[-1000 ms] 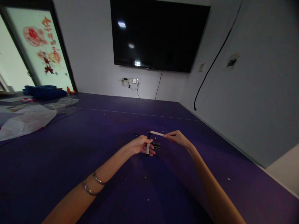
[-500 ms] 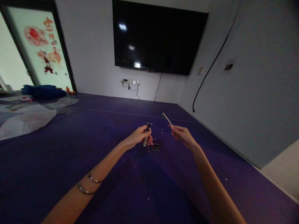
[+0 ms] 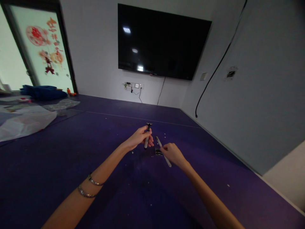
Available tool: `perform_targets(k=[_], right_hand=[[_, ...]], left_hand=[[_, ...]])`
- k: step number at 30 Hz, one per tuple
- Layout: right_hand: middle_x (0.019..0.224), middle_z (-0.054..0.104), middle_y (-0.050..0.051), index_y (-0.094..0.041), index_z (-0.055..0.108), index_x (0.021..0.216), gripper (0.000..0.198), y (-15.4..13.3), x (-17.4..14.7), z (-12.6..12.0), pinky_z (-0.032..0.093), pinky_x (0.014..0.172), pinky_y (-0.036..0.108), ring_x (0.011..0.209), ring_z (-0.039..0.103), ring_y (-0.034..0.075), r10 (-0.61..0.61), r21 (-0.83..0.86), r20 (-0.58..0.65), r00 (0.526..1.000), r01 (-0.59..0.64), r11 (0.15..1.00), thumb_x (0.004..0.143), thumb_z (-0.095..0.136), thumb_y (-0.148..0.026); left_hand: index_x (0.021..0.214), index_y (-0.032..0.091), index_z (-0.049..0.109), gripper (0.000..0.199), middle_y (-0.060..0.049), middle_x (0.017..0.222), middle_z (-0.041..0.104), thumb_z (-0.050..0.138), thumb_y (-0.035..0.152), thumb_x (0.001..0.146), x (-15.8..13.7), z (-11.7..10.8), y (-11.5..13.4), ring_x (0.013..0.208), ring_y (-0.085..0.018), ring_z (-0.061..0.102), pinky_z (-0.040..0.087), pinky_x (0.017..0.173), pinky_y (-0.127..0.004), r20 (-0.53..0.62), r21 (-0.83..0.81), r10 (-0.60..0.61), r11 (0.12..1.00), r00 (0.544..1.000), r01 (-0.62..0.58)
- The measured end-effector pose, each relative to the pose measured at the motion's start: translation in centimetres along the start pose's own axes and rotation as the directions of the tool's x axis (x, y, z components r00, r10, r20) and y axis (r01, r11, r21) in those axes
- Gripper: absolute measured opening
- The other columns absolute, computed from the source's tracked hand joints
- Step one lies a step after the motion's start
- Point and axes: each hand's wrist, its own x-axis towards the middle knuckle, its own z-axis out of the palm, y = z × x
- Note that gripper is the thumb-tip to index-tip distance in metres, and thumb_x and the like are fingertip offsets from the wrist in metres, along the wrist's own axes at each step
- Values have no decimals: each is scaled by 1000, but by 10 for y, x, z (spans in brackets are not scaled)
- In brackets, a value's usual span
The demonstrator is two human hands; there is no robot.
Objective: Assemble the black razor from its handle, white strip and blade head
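Note:
My left hand (image 3: pixel 142 136) is closed around the handle of a razor (image 3: pixel 146 138), held upright with its dark T-shaped head on top. My right hand (image 3: pixel 173 153) pinches a pale toothbrush (image 3: pixel 168 161) near its middle. The brush slants, its dark-tipped head up and left toward the razor and its holed handle end low on the right; a gap separates the two. A small dark case (image 3: pixel 158 152) with light stripes lies on the purple surface (image 3: pixel 133 190), partly behind the toothbrush and my right fingers.
Tiny white bits (image 3: pixel 165 134) dot the surface. Translucent plastic bags (image 3: pixel 28 122) and a dark blue cloth bundle (image 3: pixel 44 92) lie far left. A television (image 3: pixel 162 41) hangs on the back wall, and a black cable (image 3: pixel 214 70) dangles along the right wall.
My right hand has moved left and down with the toothbrush, bringing it beside the razor and over the small case. My left hand has shifted slightly left, still holding the razor.

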Motion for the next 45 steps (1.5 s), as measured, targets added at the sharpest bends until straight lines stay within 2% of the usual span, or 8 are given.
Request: perform_targets(k=[3,7,16,39,42,45], right_hand=[[67,67,9,-15,68,67,34,-17,-11,20,38,53,23,63,63,19,22,-143,73,997,-11,990,80,42,-33],[80,69,12,-15,69,78,35,-33,-20,37,44,63,27,74,66,23,64,-249,101,993,-37,968,83,40,-33],[83,68,17,-11,68,83,33,-38,-24,57,47,67,33,77,66,26,102,-273,91,991,-74,959,82,39,-27],[86,67,17,-11,67,87,32,-42,-21,63,47,69,37,80,65,29,99,-240,103,990,-72,968,81,41,-29],[87,67,17,-12,66,91,38,-41,-20,55,46,68,34,79,65,27,77,-249,62,995,-59,967,83,40,-37],[86,67,15,-14,67,89,40,-32,-11,36,45,67,32,78,65,26,74,-272,68,995,-53,961,85,38,-41]], left_hand=[[87,18,40,14,-3,67,60,48,28,84,0,1,-2,56,-16,63,49,51,-26,-7,5,-16,1000,1000,16],[87,18,40,15,-3,67,61,49,30,84,-1,1,-5,57,-15,63,48,51,-26,1,7,-22,1000,1000,22],[85,18,40,12,-1,63,60,48,27,84,0,4,-7,54,-14,62,46,49,-24,13,24,-43,999,999,42],[88,17,41,14,-2,64,61,48,28,84,4,1,-23,56,-15,64,48,50,-24,62,41,-71,997,996,68],[88,17,41,15,-2,63,60,49,29,84,6,0,-27,55,-16,64,48,48,-24,61,37,-72,997,996,69],[87,17,41,15,-2,61,60,49,30,84,8,0,-32,54,-15,63,47,48,-23,59,30,-71,997,996,70]])
